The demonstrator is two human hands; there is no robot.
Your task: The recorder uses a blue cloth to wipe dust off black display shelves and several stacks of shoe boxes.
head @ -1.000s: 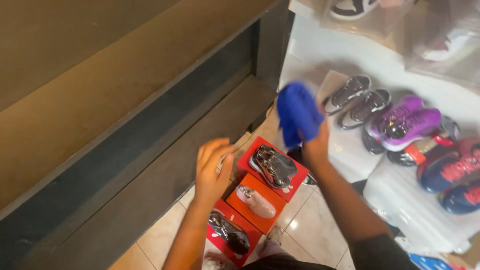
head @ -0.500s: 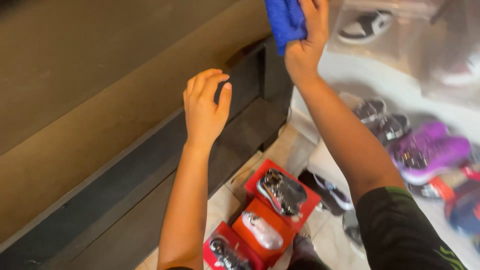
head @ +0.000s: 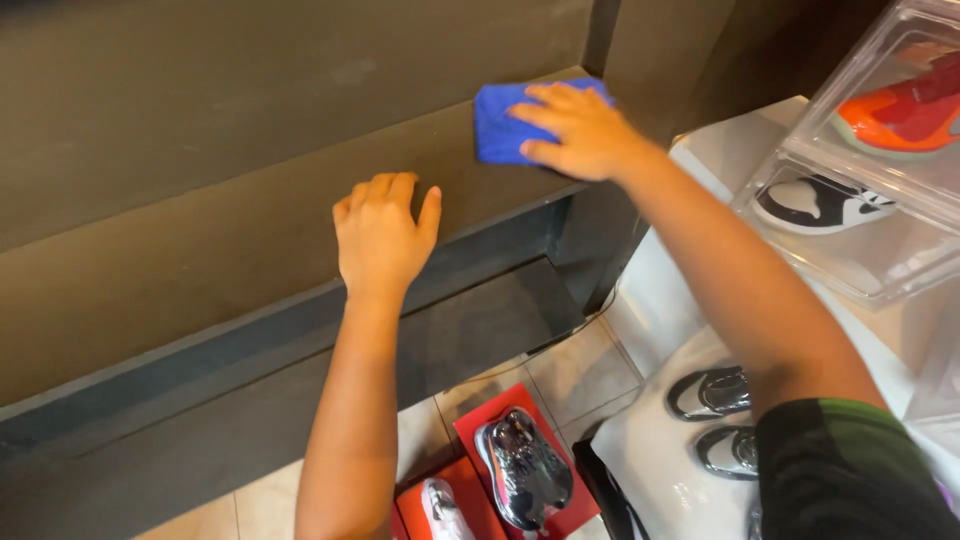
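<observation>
My right hand (head: 578,128) presses a folded blue cloth (head: 500,122) flat against the brown shelf top (head: 200,270), near its right end. The fingers lie spread over the cloth's right half. My left hand (head: 382,232) rests palm down on the same shelf surface, lower and to the left, fingers together and holding nothing. The shelf's dark front edge (head: 250,340) runs under the left wrist.
Clear plastic shoe boxes (head: 860,200) holding an orange shoe and a black-and-white shoe stand at the right. Below on the tiled floor lie red shoe boxes (head: 480,480) with sneakers on top, and pairs of shoes on white sheeting (head: 660,440).
My right hand has brought the blue cloth down from above onto the shelf top. My left hand has settled flat on the shelf. The view has tilted up toward the shelf.
</observation>
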